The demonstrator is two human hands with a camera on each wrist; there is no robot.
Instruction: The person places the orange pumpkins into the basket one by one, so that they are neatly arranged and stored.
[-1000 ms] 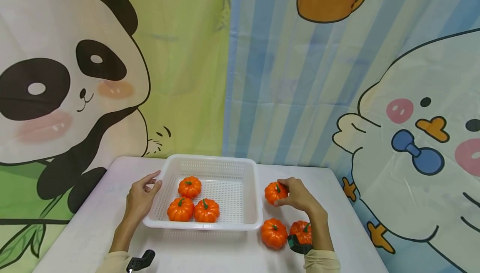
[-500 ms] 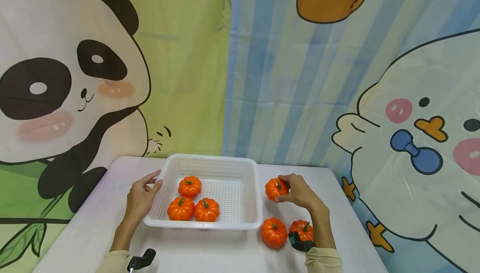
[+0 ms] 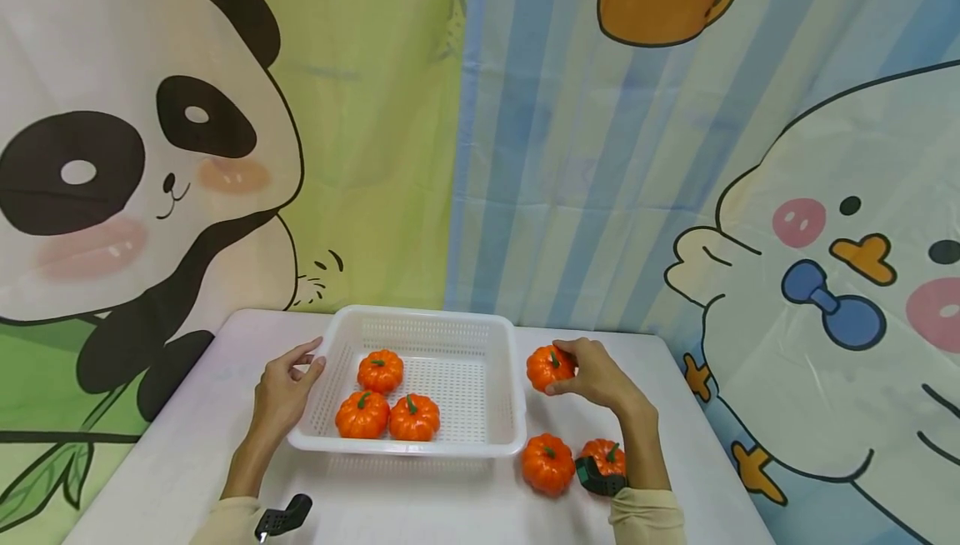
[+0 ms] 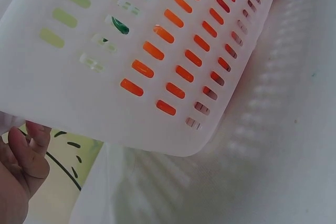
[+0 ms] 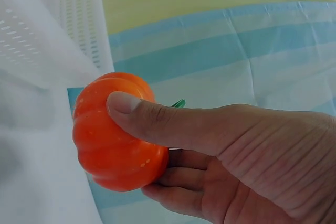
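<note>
I'm seeing the right hand (image 3: 600,374) clamping a held pumpkin (image 3: 547,368) just beside the basket's right wall. Thumb and fingers are spanning opposite sides, probably because the ribbed body is giving better purchase than the stem (image 5: 179,103), which is only partly showing past the thumb. The left hand (image 3: 283,391) is touching the left rim of the white basket (image 3: 405,448), presumably steadying it; I'm not able to tell whether it is pinching. Three pumpkins (image 3: 363,416) are sitting inside, toward the left; the left wrist view is showing only slivers through slots. A near pumpkin (image 3: 548,465) is resting on the table (image 3: 420,512); the right wrist camera (image 3: 597,478) is partly hiding its neighbouring pumpkin (image 3: 602,452). Whether the held one is clearing the table, I'm not making out.
</note>
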